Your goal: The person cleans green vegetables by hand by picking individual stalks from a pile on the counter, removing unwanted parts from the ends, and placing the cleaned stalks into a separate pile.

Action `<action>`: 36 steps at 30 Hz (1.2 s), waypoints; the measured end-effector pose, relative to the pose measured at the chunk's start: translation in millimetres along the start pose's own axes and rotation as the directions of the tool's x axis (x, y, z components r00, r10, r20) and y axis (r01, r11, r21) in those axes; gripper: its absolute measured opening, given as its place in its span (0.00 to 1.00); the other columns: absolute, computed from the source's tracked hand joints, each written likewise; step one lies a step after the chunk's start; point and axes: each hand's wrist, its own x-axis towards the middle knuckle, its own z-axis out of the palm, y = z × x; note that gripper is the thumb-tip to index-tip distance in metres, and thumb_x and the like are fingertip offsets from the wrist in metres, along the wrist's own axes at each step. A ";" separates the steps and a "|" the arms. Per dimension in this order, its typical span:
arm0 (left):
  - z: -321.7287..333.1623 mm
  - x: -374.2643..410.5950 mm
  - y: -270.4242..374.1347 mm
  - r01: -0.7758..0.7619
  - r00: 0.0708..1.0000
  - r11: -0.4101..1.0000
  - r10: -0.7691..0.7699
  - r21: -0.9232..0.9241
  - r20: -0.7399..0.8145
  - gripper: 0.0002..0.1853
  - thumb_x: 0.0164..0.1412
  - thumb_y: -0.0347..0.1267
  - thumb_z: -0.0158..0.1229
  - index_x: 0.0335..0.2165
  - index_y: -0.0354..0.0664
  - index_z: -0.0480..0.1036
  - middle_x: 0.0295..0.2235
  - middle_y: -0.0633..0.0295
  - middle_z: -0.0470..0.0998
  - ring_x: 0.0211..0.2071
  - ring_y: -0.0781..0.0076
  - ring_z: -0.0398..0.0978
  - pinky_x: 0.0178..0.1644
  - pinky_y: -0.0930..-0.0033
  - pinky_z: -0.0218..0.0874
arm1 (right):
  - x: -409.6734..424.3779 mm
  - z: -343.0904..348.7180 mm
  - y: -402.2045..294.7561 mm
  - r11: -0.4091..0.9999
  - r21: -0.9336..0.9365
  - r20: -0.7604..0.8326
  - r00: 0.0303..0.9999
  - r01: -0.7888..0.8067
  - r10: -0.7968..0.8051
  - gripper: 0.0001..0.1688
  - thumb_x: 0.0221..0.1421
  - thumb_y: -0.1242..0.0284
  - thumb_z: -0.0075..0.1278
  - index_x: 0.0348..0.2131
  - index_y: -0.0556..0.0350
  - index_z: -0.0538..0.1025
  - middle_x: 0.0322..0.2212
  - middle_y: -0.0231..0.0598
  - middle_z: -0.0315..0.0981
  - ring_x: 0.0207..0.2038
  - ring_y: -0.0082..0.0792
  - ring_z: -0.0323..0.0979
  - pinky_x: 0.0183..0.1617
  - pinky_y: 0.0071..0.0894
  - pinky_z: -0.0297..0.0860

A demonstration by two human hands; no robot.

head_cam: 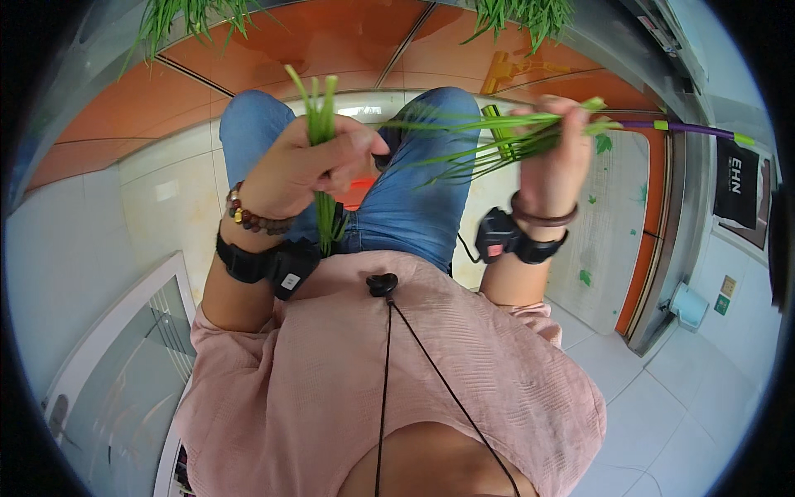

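My left hand grips a bundle of green leafy stalks that look like garlic chives. Their pale cut ends point up and the leaves hang below my fist. My right hand, blurred, is raised to the right and holds a second, looser bunch of chives. The stem ends poke out past my fingers on the right, while the thin leaves trail left over my knee. The two hands are apart. More chives hang over the counter edge at the upper left, and another heap of chives at the upper right.
Glossy orange cabinet doors stand in front of my knees. A red object shows between my thighs. To the right are a leaf-patterned panel, a purple and green rod and a light-blue cup. A white-framed glass door is at the left.
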 end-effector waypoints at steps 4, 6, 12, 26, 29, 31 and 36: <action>12.3 3.9 -2.7 0.106 0.991 0.994 -0.102 -0.038 0.088 0.10 0.55 0.31 0.46 0.29 0.32 0.68 0.12 0.72 0.56 0.13 0.87 0.48 0.16 0.83 0.40 | -14.1 47.6 28.0 0.985 -0.170 0.231 0.973 0.038 0.003 0.17 0.56 0.64 0.34 0.23 0.58 0.66 0.21 0.33 0.65 0.22 0.26 0.65 0.24 0.20 0.61; 15.1 6.3 -4.4 0.141 0.985 0.990 -0.138 -0.025 0.108 0.10 0.54 0.31 0.46 0.29 0.32 0.68 0.12 0.73 0.55 0.13 0.87 0.48 0.16 0.83 0.40 | -17.4 54.1 31.4 0.971 -0.236 0.306 0.944 -0.050 0.123 0.17 0.57 0.66 0.33 0.24 0.59 0.67 0.16 0.28 0.63 0.18 0.16 0.58 0.20 0.13 0.55; 11.4 9.5 -12.4 0.135 0.973 0.990 -0.124 -0.042 0.193 0.07 0.54 0.30 0.47 0.31 0.36 0.64 0.13 0.72 0.56 0.12 0.87 0.49 0.16 0.83 0.43 | -15.4 71.3 29.3 0.889 -0.409 0.437 0.812 -0.205 0.388 0.06 0.50 0.74 0.44 0.26 0.61 0.69 0.13 0.26 0.64 0.17 0.13 0.59 0.20 0.12 0.55; 20.2 7.2 -5.2 0.004 0.999 0.998 -0.002 0.056 -0.045 0.13 0.57 0.34 0.43 0.27 0.34 0.66 0.11 0.73 0.57 0.11 0.87 0.51 0.15 0.83 0.44 | -17.3 63.0 45.7 0.959 0.098 0.090 0.962 -0.266 0.258 0.08 0.49 0.76 0.39 0.23 0.60 0.69 0.13 0.26 0.59 0.14 0.14 0.52 0.18 0.14 0.50; 21.5 4.0 -5.6 -0.013 0.997 1.000 0.013 0.012 -0.072 0.12 0.56 0.34 0.44 0.26 0.34 0.66 0.11 0.73 0.57 0.12 0.88 0.51 0.15 0.83 0.44 | -8.6 56.6 38.1 0.917 0.239 0.117 0.947 -0.319 0.299 0.08 0.51 0.73 0.40 0.26 0.60 0.69 0.15 0.27 0.60 0.13 0.15 0.51 0.17 0.15 0.50; 22.5 4.0 -6.1 -0.021 0.996 1.000 0.020 -0.007 -0.087 0.12 0.56 0.33 0.44 0.26 0.34 0.66 0.11 0.73 0.57 0.12 0.88 0.51 0.15 0.83 0.44 | -13.6 58.5 34.0 0.952 0.079 0.162 0.946 -0.296 0.281 0.06 0.50 0.75 0.40 0.26 0.60 0.68 0.17 0.27 0.62 0.15 0.14 0.53 0.19 0.14 0.52; 22.7 5.8 -11.0 -0.026 0.994 0.991 0.040 0.132 -0.104 0.11 0.56 0.32 0.44 0.26 0.33 0.67 0.12 0.73 0.59 0.12 0.88 0.52 0.15 0.83 0.44 | -16.5 55.0 42.2 0.959 0.052 0.213 0.941 -0.278 0.262 0.03 0.47 0.77 0.44 0.24 0.59 0.68 0.18 0.25 0.62 0.17 0.14 0.56 0.19 0.14 0.53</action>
